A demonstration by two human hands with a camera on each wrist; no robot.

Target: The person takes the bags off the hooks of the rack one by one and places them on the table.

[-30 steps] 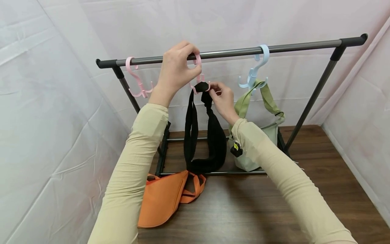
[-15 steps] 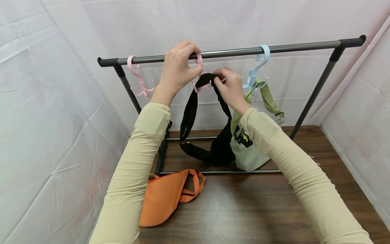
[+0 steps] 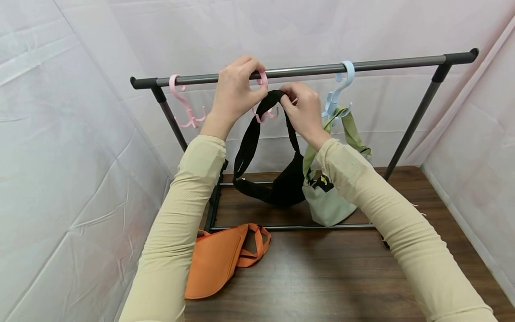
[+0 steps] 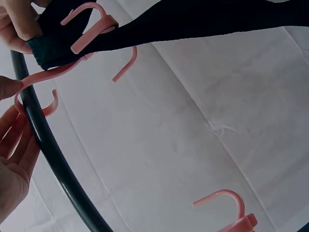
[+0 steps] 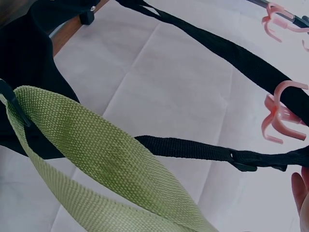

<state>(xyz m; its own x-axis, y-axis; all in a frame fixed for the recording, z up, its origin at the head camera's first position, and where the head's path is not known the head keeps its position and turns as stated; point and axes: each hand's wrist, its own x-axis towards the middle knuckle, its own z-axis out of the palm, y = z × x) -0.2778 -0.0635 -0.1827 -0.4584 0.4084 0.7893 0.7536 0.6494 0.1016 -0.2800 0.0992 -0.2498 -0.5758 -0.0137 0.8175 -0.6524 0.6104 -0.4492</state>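
2 grips mattered: our left hand (image 3: pixel 240 85) curled round the pink hook (image 3: pixel 264 79) on the rail (image 3: pixel 306 70); our right hand (image 3: pixel 303 106) pinched the black strap (image 3: pixel 248 139) of the bag (image 3: pixel 289 183), which hung below. We judged a slack pinch could drop it, or the nearby green strap (image 3: pixel 352 129) could snag it.

The centre bag (image 3: pixel 290 182) is plain black; the centre hook (image 4: pixel 94 35), like the upper-left hook (image 3: pixel 187 108), is pink. Right of centre, the third hook (image 3: pixel 332 100) is light blue, the woven strap (image 3: pixel 352 129) green. At lower left, the pouch (image 3: pixel 215 264) is orange.
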